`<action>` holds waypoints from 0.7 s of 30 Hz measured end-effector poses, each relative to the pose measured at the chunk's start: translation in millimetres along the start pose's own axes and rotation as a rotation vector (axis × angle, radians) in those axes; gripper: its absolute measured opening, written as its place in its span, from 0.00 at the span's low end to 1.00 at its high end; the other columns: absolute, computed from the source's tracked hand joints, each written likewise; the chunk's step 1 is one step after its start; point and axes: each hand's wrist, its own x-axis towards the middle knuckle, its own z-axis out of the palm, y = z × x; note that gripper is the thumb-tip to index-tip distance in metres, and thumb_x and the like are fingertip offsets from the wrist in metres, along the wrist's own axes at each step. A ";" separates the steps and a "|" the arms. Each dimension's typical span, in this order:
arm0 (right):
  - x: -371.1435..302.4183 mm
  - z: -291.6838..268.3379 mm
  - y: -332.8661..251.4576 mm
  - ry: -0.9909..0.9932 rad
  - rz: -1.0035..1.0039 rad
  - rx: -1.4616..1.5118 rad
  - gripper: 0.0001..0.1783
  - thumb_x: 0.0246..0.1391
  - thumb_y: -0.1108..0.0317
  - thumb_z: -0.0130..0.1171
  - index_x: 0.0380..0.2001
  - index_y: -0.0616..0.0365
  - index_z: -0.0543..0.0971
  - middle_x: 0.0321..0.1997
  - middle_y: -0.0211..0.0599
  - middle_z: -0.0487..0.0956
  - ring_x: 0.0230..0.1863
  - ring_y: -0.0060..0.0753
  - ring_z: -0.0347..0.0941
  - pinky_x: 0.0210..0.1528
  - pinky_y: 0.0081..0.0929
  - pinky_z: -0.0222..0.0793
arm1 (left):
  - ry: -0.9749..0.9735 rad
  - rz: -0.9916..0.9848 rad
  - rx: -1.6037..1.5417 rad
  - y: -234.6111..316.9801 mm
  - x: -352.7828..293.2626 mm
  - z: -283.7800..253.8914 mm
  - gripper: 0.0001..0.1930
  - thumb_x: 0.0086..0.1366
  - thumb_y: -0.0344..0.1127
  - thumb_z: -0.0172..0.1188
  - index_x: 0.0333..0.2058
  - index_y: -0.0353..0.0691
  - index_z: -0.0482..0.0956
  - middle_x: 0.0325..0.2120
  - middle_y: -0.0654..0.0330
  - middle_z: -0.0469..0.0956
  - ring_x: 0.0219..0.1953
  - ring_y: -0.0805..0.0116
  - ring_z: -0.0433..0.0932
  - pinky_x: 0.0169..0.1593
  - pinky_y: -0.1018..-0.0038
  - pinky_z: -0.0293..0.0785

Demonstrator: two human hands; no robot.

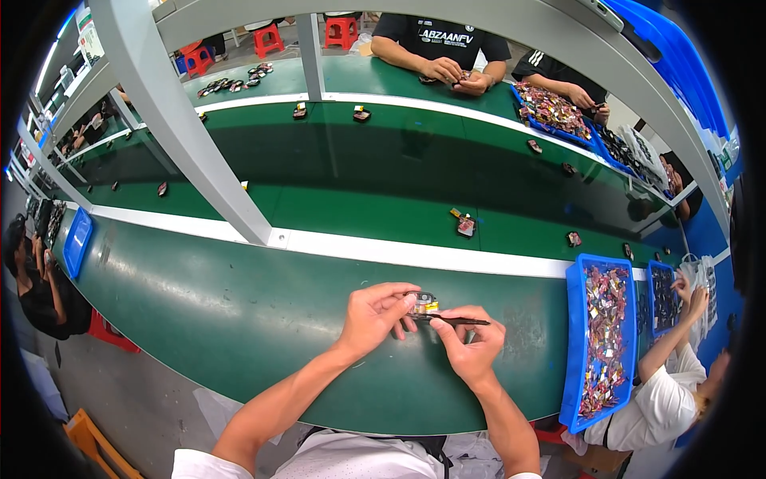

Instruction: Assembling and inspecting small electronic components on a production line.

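Over the green worktable (pixel 239 295), my left hand (pixel 376 315) pinches a small black plastic housing (pixel 432 298) with a yellow part and fine electronic parts inside. My right hand (pixel 472 345) is closed around a slim black tool (pixel 463 321) that looks like tweezers. Its left end reaches the lower edge of the housing, and its other end sticks out to the right past my fingers. I cannot make out exactly where its tip touches. Both hands are close together, in front of my body.
A blue tray (pixel 571 351) heaped with small wired parts stands to my right. Beyond the white rail (pixel 383 250), a green conveyor belt (pixel 343 176) carries scattered units such as a black unit (pixel 465 227). A grey post (pixel 179 120) rises at left. Co-workers sit across and on both sides.
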 end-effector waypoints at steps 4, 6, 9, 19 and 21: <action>0.5 0.3 -0.7 -0.017 -0.035 -0.023 0.08 0.45 0.78 0.74 0.30 0.60 0.85 0.25 0.30 0.85 0.12 0.09 0.59 0.16 0.14 0.51 | -0.004 0.002 -0.006 1.3 -0.4 1.1 0.13 0.71 0.28 0.58 0.50 0.26 0.79 0.30 0.53 0.83 0.26 0.70 0.83 0.23 0.79 0.77; 0.7 0.4 -0.8 -0.021 -0.042 -0.020 0.08 0.45 0.78 0.74 0.29 0.60 0.85 0.28 0.31 0.86 0.12 0.09 0.59 0.16 0.15 0.51 | -0.008 0.000 -0.004 1.4 -0.3 1.2 0.13 0.71 0.28 0.58 0.50 0.26 0.79 0.30 0.53 0.83 0.26 0.70 0.83 0.23 0.79 0.77; 1.2 -0.9 -0.5 -0.050 -0.056 -0.041 0.07 0.45 0.78 0.74 0.29 0.59 0.85 0.29 0.33 0.87 0.11 0.10 0.59 0.16 0.15 0.52 | -0.020 0.006 0.003 0.9 -0.1 0.7 0.13 0.71 0.27 0.58 0.51 0.26 0.78 0.30 0.54 0.83 0.26 0.70 0.83 0.23 0.79 0.77; 4.2 -0.7 -5.9 -0.086 -0.214 -0.106 0.08 0.42 0.80 0.72 0.26 0.56 0.85 0.30 0.34 0.87 0.12 0.18 0.68 0.17 0.19 0.59 | -0.020 0.021 0.075 1.1 -0.1 6.2 0.15 0.65 0.24 0.64 0.50 0.28 0.79 0.32 0.56 0.83 0.26 0.75 0.82 0.24 0.80 0.78; 2.9 0.4 -1.8 -0.097 -0.303 -0.149 0.09 0.43 0.80 0.72 0.27 0.54 0.85 0.30 0.32 0.87 0.17 0.21 0.75 0.18 0.19 0.60 | -0.013 0.027 0.078 -0.6 -0.2 5.8 0.15 0.64 0.24 0.66 0.49 0.29 0.79 0.31 0.57 0.83 0.26 0.75 0.81 0.24 0.80 0.78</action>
